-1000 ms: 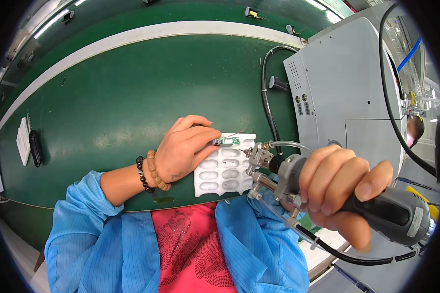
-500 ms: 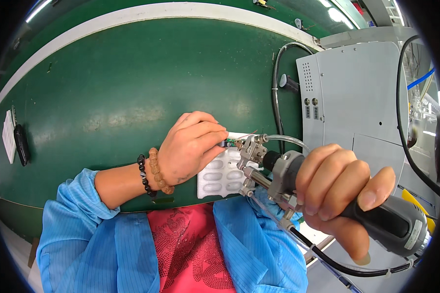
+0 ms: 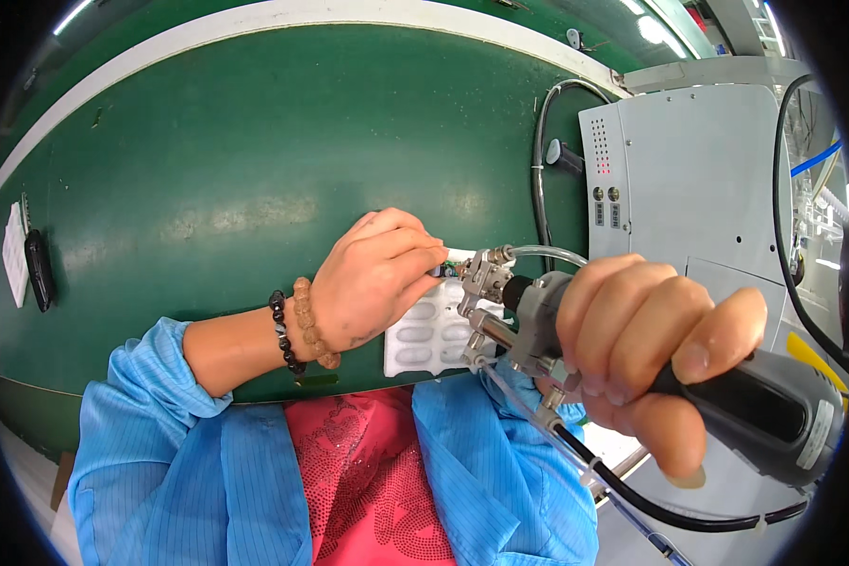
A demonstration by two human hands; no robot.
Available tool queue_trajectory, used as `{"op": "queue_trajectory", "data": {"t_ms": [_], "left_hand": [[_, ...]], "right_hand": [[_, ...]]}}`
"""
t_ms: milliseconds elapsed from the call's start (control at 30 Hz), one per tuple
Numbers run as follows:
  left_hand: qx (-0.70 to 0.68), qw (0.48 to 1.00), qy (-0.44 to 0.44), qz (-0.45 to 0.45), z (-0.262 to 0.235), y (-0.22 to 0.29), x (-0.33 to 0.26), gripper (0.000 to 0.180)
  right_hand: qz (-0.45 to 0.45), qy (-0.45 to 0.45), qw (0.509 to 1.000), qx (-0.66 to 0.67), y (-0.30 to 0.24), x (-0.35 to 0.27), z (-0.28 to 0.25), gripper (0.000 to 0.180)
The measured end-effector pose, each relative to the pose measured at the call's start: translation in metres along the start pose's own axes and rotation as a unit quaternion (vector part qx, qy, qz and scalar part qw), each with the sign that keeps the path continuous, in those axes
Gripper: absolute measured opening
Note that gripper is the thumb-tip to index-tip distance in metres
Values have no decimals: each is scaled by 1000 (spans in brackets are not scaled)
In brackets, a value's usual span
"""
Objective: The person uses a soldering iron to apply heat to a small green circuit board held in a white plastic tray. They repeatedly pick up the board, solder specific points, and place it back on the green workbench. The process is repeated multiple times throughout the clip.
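Both hands are busy over the near middle of the dark green bench (image 3: 208,170). On the left, the left hand (image 3: 375,272) has its thumb and fingers drawn together at the left end of a small green circuit board (image 3: 450,270), pinching it, though the fingers hide much of that end. This board is at the far part of a white moulded tray with rows of oval hollows (image 3: 415,335); whether it touches the tray cannot be told. On the right, the right hand (image 3: 656,340) is wrapped around a grey-and-black handheld tool (image 3: 764,420), its silvery metal head (image 3: 486,283) angled left to the board's right end; the exact contact is hidden. A clear flexible tube (image 3: 557,253) curves from the head toward the right hand. Around the left wrist are a black bead bracelet (image 3: 281,330) and a brown bead bracelet (image 3: 309,321). Farther right stands a pale grey metal cabinet (image 3: 698,170), with a black cable (image 3: 540,141) and a dark cylinder with a pale end (image 3: 566,158) left of it. At the far left of the bench, a flat white slab (image 3: 14,255) lies beside a long black object (image 3: 39,271).
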State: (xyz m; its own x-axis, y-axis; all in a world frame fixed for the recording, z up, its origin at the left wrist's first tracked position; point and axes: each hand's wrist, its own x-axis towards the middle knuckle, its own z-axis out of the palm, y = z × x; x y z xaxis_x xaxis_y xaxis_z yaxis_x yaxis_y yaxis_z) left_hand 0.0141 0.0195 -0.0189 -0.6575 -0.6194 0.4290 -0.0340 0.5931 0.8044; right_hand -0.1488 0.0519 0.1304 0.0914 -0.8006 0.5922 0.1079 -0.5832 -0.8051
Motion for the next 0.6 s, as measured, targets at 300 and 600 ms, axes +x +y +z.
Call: {"op": "queue_trajectory", "data": {"t_ms": [300,600], "left_hand": [[-29,1000,0,4,-2,3,3,34],[-64,993,-25,-96,-35,17,21,27]], "right_hand": [[-52,10,997,58,-18,-3,-10,49],[-139,118,982,-40,-69,-34,-18,44]]}}
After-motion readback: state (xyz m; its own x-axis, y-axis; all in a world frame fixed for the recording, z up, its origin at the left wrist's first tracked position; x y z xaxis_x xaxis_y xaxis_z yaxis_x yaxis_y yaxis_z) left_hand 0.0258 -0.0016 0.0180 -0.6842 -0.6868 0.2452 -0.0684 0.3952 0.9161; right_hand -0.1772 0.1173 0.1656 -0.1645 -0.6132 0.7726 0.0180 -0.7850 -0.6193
